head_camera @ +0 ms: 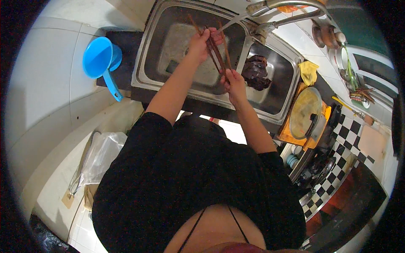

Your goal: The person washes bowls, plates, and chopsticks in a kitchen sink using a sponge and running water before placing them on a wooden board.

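Observation:
Several brown chopsticks (pixel 216 53) span between my two hands above the large basin of a stainless steel sink (pixel 177 41). My left hand (pixel 204 42) grips them near their far ends, where water streams down from the curved faucet (pixel 259 9). Closer to the basin's near right corner, my right hand (pixel 233 83) is closed around their other ends. A few of the sticks fan apart. In the smaller basin on the right lies a dark, crumpled, wet-looking lump (pixel 257 72); what it is I cannot tell.
A blue plastic dipper (pixel 97 57) rests on the dark counter left of the sink. To the right are a yellow cloth (pixel 308 72), a glass pot lid (pixel 304 112) and a cleaver (pixel 319 128) on a wooden board (pixel 284 134). A stove (pixel 319 167) lies beyond.

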A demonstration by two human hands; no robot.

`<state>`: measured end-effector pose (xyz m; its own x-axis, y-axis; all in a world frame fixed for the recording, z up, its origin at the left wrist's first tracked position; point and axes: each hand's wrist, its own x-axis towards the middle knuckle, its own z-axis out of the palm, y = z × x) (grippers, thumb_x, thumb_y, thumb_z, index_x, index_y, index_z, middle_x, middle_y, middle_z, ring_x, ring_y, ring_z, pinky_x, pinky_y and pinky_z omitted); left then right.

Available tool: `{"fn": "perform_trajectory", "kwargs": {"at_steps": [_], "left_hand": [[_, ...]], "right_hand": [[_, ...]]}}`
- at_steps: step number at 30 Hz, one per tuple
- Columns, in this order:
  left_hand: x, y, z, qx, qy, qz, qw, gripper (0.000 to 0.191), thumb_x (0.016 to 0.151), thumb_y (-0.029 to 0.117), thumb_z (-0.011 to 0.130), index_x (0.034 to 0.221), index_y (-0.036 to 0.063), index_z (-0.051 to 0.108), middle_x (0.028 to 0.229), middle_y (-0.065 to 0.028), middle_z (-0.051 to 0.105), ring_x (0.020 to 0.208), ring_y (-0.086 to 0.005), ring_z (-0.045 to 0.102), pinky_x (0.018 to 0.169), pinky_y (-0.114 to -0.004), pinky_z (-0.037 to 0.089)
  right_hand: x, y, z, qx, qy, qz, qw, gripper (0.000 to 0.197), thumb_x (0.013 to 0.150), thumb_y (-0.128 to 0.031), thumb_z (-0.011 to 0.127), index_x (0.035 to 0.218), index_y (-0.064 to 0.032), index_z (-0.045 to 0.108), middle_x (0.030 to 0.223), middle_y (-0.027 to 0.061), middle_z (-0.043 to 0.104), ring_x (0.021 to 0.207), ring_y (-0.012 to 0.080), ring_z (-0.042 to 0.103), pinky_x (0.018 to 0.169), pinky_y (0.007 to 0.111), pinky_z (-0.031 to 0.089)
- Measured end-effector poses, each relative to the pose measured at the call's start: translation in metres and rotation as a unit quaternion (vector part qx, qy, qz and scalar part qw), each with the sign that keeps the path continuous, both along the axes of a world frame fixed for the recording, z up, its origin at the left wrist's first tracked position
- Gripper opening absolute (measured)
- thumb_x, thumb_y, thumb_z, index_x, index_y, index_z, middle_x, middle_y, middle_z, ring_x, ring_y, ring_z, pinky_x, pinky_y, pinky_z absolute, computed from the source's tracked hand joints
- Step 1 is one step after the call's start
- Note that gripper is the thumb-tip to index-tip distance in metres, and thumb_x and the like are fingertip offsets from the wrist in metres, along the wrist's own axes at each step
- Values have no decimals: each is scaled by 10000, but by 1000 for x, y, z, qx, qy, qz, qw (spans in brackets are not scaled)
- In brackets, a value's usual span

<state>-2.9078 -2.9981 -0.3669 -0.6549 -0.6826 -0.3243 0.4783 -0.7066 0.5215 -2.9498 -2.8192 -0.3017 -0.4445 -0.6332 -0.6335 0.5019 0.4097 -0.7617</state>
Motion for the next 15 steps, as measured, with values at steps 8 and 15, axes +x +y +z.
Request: {"fn": "perform_trajectory", "kwargs": {"at_steps": [8, 15], "left_hand": [[12, -11, 5, -44, -43, 44, 997, 225, 922, 207, 374, 940, -1, 458, 955, -176, 588, 843, -283, 603, 720, -393, 518], [17, -11, 26, -98, -40, 20, 994, 202, 919, 208, 384, 942, 23, 462, 979, -177, 590, 867, -287, 601, 736, -394, 512]], "right_hand": [[-32, 24, -18, 14, 371, 77, 925, 268, 893, -213, 443, 1096, -71, 545, 750, 39, 615, 551, 87, 532, 461, 220, 415], [-54, 15, 14, -12, 279, 225, 933, 392, 851, -52, 472, 1233, -127, 425, 915, 115, 623, 750, 155, 604, 605, 315, 509]]}}
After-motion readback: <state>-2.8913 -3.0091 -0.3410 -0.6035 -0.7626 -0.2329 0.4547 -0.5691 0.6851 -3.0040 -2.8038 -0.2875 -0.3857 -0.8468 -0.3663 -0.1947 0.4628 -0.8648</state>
